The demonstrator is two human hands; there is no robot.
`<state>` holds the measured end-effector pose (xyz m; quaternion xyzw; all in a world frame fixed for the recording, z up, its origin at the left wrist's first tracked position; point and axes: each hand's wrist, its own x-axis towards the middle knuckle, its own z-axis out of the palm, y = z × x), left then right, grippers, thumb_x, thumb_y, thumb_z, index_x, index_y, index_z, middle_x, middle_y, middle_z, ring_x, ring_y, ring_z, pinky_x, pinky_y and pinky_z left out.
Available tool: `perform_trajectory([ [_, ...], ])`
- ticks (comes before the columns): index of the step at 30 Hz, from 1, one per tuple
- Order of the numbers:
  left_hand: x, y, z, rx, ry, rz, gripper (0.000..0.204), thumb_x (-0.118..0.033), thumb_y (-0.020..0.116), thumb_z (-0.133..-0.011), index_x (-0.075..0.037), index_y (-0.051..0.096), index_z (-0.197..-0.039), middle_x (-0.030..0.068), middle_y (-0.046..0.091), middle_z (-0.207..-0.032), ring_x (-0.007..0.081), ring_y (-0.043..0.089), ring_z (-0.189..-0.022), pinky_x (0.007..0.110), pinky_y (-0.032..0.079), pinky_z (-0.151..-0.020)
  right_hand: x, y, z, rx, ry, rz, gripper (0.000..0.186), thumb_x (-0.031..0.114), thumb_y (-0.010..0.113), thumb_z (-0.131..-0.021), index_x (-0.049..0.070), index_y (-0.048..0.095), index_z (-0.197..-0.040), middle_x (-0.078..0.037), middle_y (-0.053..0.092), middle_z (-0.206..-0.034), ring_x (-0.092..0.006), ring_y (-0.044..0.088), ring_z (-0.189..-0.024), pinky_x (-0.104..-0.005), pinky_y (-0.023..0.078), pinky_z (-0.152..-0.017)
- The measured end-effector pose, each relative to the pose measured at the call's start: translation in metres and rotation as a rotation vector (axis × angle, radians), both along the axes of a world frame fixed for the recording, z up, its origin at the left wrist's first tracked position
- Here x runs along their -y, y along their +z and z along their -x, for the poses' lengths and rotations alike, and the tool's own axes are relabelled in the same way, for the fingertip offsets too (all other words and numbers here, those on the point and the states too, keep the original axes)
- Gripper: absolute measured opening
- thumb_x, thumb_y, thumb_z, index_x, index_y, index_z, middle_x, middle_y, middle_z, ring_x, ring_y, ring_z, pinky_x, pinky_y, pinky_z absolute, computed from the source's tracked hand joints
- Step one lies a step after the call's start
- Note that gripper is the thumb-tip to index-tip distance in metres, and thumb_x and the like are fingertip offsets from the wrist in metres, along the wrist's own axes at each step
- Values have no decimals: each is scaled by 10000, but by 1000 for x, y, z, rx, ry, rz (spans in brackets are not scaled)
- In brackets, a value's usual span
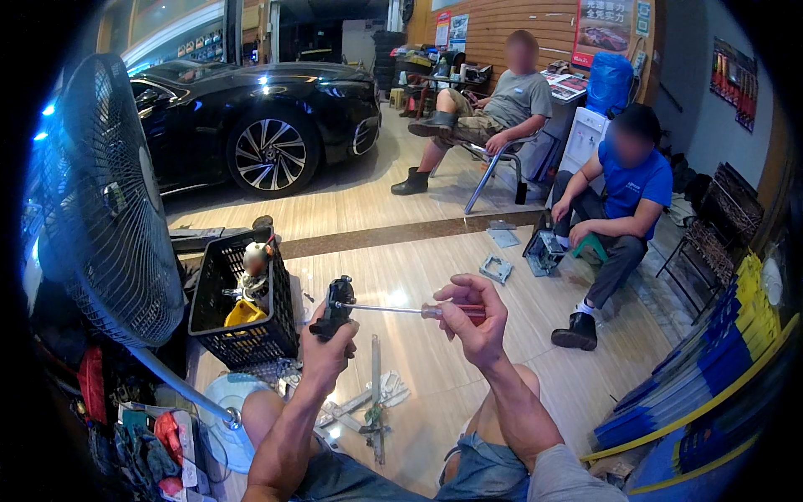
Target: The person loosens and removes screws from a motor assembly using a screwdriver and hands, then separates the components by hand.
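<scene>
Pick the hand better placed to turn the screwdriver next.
Probably the right: the right hand grips the screwdriver, its tip at the black part, while the left hand is busy holding that part.

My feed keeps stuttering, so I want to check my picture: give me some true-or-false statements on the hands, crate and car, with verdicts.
1. The right hand holds a screwdriver. True.
2. Only one hand is holding something. False: the left hand holds a black part.
3. The screwdriver's shaft points right. False: it points left, toward the black part.
4. A yellow item lies in the black crate. True.
5. The parked vehicle is white. False: the car is black.
</scene>
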<state>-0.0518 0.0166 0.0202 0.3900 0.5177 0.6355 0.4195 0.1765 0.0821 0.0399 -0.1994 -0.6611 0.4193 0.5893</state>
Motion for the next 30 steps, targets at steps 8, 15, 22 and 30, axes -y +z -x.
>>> perform_trajectory([
  [8,-2,0,2,-26,-5,41,373,-97,666,-809,-34,583,-1167,-12,544,-716,72,523,-530,244,457,-481,-4,0,2,-13,-33,-121,463,25,692,-843,2,458,-1241,-156,633,-1055,-162,644,-816,-278,549,-651],
  [15,-4,2,3,2,-28,20,384,-99,661,-811,-36,577,-1180,-16,534,-712,69,515,-527,238,449,-476,-4,2,1,-18,-1,-71,498,18,698,-831,2,445,-1260,-155,631,-1048,-190,653,-898,-306,560,-743],
  [22,-2,-2,0,34,-34,37,403,-99,666,-802,-35,563,-1187,-15,529,-715,68,514,-524,227,427,-457,2,4,-4,-37,78,-79,500,-82,651,-822,-10,442,-1270,-159,632,-1057,-267,683,-970,-365,562,-856],
  [30,-5,-9,-3,37,-92,-64,394,-51,631,-826,-48,563,-1214,-33,525,-731,43,495,-553,208,397,-470,-12,6,-5,-198,-126,-137,354,-31,609,-879,5,481,-1207,-156,654,-987,-241,677,-865,-379,579,-785],
])
